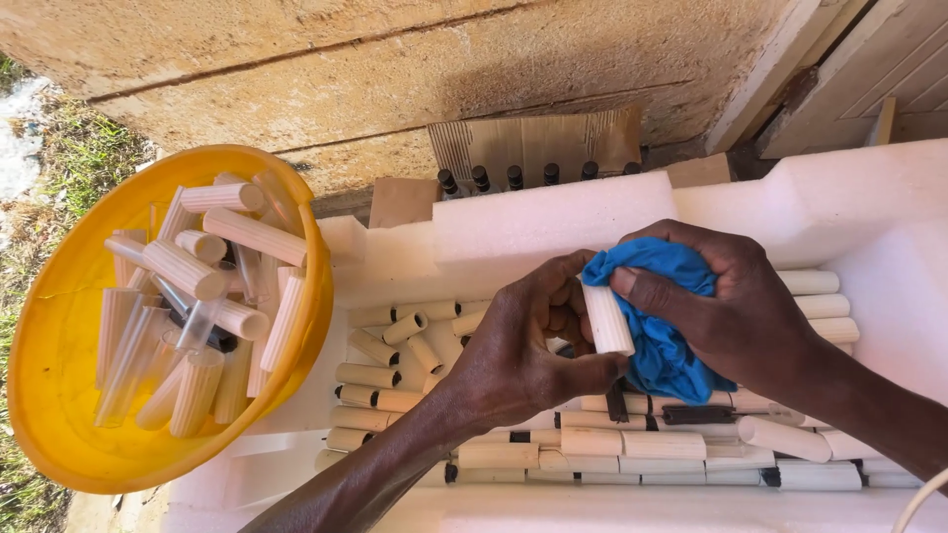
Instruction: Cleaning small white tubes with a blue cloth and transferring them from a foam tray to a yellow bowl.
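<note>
My left hand (pixel 513 341) grips a cream ribbed tube (pixel 605 318) by its lower end, holding it upright over the white foam box (pixel 553 212). My right hand (pixel 736 296) holds a crumpled blue cloth (pixel 660 336) pressed against the tube's upper end and side. Both hands hover above the box's contents, where several cream tubes (pixel 632 444) lie in rows, some with black caps.
A yellow plastic bowl (pixel 59 326) at the left holds several cream and clear tubes (pixel 212 286). Behind the foam box stand cardboard (pixel 533 143) and a row of small black-capped bottles (pixel 513 178) against a concrete wall. Grass shows at the far left.
</note>
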